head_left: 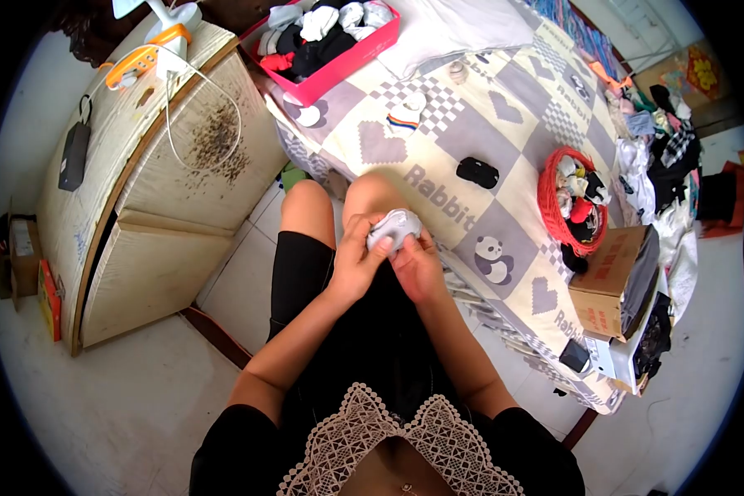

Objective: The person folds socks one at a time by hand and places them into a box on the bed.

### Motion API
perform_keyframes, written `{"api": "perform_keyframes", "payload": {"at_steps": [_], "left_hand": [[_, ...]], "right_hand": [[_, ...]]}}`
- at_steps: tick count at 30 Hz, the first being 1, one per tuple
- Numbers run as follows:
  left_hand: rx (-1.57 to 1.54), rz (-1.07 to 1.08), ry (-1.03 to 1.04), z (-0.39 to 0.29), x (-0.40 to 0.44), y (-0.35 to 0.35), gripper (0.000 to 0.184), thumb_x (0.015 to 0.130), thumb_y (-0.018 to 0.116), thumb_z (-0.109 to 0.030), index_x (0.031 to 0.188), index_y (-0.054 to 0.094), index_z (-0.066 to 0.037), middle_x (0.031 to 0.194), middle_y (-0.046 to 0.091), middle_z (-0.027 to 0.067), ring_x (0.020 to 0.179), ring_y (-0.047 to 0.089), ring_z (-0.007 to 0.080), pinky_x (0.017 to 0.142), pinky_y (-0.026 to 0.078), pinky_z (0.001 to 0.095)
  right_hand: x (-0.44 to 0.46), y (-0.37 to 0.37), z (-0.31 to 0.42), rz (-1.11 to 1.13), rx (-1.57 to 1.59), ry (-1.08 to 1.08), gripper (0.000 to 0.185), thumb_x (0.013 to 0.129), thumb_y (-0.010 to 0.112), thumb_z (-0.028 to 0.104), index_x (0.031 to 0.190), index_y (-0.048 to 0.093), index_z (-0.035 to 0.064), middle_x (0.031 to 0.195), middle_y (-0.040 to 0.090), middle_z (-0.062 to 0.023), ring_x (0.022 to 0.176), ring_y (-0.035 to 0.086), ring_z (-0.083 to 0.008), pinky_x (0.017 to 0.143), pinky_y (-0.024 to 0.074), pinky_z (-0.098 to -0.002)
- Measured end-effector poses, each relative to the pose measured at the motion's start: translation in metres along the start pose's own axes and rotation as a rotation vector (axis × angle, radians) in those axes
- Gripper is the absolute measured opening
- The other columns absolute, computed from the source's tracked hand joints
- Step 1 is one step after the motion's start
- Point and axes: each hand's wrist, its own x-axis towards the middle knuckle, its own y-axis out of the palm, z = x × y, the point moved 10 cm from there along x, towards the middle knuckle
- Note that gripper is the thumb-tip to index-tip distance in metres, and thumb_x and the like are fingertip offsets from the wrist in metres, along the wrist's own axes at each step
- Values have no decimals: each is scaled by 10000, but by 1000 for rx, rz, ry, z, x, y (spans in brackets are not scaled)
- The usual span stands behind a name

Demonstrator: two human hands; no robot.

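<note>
A pale grey bundled piece of cloth, which looks like a rolled sock, is held above my lap. My left hand grips it from the left, thumb pressed on its front. From the right, my right hand closes its fingers on the lower edge. On the bed beyond lie a folded black sock and a white sock with rainbow stripes. A small rolled beige sock rests near the pillow.
A pink box of rolled socks stands at the bed's far left corner. To the right are a red basket of socks, a cardboard box, a phone and piled clothes. A wooden cabinet stands left.
</note>
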Motion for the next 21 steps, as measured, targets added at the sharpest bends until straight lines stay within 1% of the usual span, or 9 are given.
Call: {"api": "perform_keyframes", "payload": {"at_steps": [1,2,5,8,10,11,15,17,21], "left_hand": [[70,30,-63,-10,2,0,434,823,681,-210,1154,520,20,988,556,125,867,573,236,721,472,284],[71,28,-63,-15,2,0,434,823,681,-210,1154,520,20,988,556,125,867,573,236,721,472,284],[43,78,-198,-4,1,5,493,804,720,-199,1185,508,30,985,574,74,889,560,178,806,450,271],[4,66,-293,16,-2,9,484,808,721,-176,1198,506,15,902,600,49,779,587,155,721,480,249],[-424,32,-434,33,-2,14,446,838,692,-173,1205,510,4,746,575,30,614,564,117,577,476,226],[-414,29,-430,35,-1,10,446,838,692,-173,1205,510,4,746,575,30,614,564,117,577,476,226],[-659,74,-552,41,6,4,333,927,551,-320,1118,522,-48,778,563,22,591,481,78,511,379,201],[-674,55,-537,40,15,-3,408,963,404,-460,1028,532,-78,738,531,13,530,406,94,486,304,221],[-926,47,-698,41,34,-10,504,962,302,-534,1025,513,-81,694,489,25,524,385,121,495,292,241]], "right_hand": [[0,0,3,-23,-66,-29,328,900,582,138,1199,511,25,1189,558,-70,1101,536,-193,958,421,-358],[0,-1,7,-46,-132,-58,305,889,593,109,1173,530,19,1163,571,-81,1079,549,-193,947,432,-350],[1,-16,16,-143,-245,-94,205,869,609,69,1066,581,20,1026,620,-83,932,601,-170,845,484,-316],[2,-29,26,-209,-298,-105,132,848,643,78,963,602,29,881,640,-57,767,603,-127,713,495,-266],[6,-32,32,-234,-392,-121,125,847,651,93,944,599,34,855,639,-46,731,587,-108,675,478,-247],[8,-33,35,-259,-487,-131,123,845,659,108,925,597,38,829,638,-35,694,570,-89,638,462,-228],[22,-23,49,-250,-582,-145,130,861,647,135,932,593,40,831,638,-42,685,555,-83,637,442,-213],[31,-20,53,-226,-584,-139,131,869,638,144,934,593,39,832,637,-42,681,553,-83,637,441,-214],[48,-14,51,-159,-612,-74,177,908,585,202,968,600,36,855,633,-44,697,542,-82,651,433,-221]]}}
